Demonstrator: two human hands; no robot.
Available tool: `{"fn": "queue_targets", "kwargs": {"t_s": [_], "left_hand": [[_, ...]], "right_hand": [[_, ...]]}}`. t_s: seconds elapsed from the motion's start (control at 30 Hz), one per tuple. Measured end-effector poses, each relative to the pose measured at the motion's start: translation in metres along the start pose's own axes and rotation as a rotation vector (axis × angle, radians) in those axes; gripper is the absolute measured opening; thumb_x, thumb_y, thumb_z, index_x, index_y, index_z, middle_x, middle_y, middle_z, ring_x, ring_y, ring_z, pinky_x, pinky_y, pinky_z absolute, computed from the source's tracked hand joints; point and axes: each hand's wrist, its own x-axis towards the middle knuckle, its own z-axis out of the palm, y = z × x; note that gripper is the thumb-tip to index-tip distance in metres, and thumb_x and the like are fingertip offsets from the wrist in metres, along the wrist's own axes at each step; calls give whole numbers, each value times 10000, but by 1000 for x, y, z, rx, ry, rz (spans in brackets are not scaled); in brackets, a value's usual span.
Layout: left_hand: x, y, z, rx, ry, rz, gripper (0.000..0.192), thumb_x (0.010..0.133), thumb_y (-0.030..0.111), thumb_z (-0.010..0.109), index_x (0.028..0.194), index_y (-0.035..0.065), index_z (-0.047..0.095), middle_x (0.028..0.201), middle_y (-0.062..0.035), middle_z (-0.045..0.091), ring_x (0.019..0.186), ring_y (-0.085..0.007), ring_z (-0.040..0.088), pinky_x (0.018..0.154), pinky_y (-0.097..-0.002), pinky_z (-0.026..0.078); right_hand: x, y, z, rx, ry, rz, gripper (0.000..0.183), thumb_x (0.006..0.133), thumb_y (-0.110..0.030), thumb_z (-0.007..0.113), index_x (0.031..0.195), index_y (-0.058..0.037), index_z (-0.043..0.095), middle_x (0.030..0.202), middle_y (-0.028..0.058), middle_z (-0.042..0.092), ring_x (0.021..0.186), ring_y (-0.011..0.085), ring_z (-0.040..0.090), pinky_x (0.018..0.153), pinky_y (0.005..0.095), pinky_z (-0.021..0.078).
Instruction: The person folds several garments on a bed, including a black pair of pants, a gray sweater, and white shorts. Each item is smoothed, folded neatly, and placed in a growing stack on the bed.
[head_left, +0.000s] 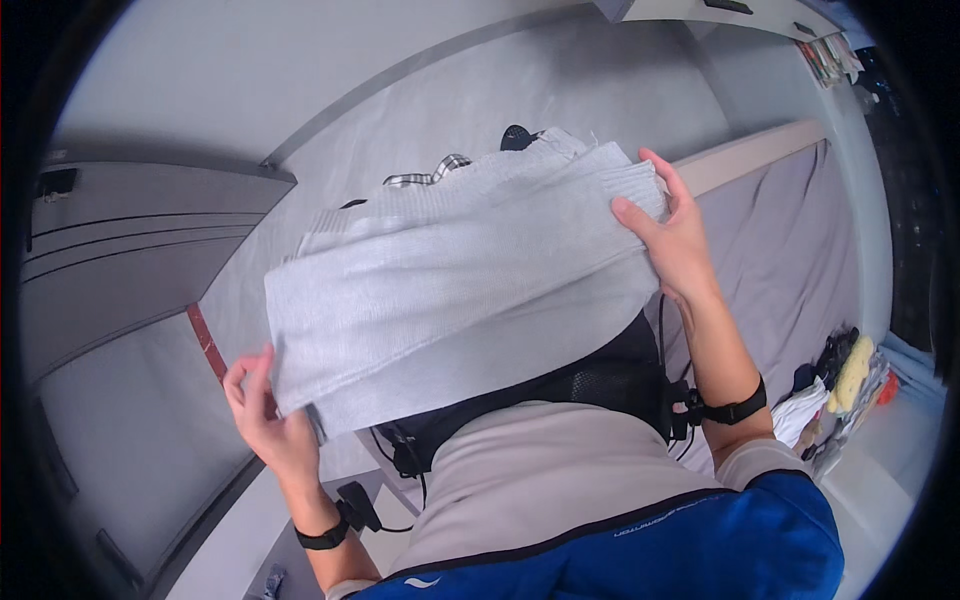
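Note:
A light grey knitted garment (450, 277), folded into a long band, lies across my lap with ribbed edges along its far side and at its right end. My right hand (679, 232) grips the ribbed right end, thumb on top and fingers behind. At the lower left corner, my left hand (266, 412) is beside the cloth with its fingers curled; whether they pinch the edge cannot be told. Beyond the garment, a bit of black and white checked fabric (431, 174) and a black mesh piece (516, 138) show.
To the right is a bed with a grey sheet (772, 225) and a pale side rail (757, 156). A pile of clothes (847, 382) lies at its lower right. A grey cabinet door (142, 247) stands at the left. Black cables hang beside my waist.

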Motion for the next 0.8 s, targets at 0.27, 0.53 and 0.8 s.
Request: {"fn": "queue_targets", "kwargs": {"t_s": [0.27, 0.53, 0.8], "left_hand": [[-29, -36, 1, -315, -652, -319, 911, 867, 91, 716, 1640, 116, 235, 1651, -223, 275, 1501, -337, 344, 1172, -439, 344], [61, -43, 65, -377, -300, -566, 672, 961, 345, 737, 1466, -16, 479, 1289, -215, 618, 1184, -235, 597, 1022, -377, 476], [61, -45, 102, -528, -65, -562, 579, 945, 283, 769, 1345, -58, 525, 1176, -146, 659, 1117, -198, 604, 982, -330, 470]], "right_hand": [[6, 41, -11, -14, -134, 226, 531, 935, -246, 766, 1340, 40, 576, 1169, 134, 693, 1056, 157, 649, 915, 303, 527], [11, 24, -3, -27, -221, 169, 398, 970, -235, 735, 1234, 51, 649, 1087, 110, 730, 957, 145, 679, 865, 292, 540], [0, 60, -23, 53, -70, 154, 359, 988, -194, 708, 1260, 28, 632, 1137, 101, 719, 1035, 139, 662, 875, 294, 538]]}}
